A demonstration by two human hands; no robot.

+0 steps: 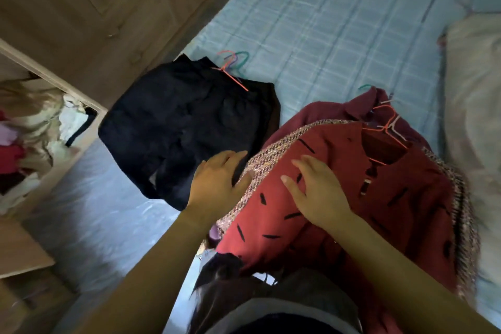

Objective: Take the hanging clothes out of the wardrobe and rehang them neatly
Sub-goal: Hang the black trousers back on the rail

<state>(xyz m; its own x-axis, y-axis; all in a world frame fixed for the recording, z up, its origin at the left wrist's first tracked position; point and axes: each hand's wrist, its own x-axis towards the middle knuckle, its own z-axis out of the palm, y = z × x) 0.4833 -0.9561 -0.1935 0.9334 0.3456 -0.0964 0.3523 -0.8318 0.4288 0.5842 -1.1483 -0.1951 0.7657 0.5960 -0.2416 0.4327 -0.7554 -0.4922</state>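
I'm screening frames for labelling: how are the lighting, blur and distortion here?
Head view: dim, bluish light, brightest on the bed; wardrobe clothes at left are smeared; wide-angle bends the edges; left hand, right hand and red garment read fairly sharp.

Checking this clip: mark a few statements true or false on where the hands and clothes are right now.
1. The right hand rests on the red top, fingers spread. True.
2. The dark clothes hang in the wardrobe. False: they lie on the bed.
3. An orange hanger sits at the red top's neck. True.
4. The left hand grips a hanger. False: it lies flat at the edge of the clothes and holds nothing.
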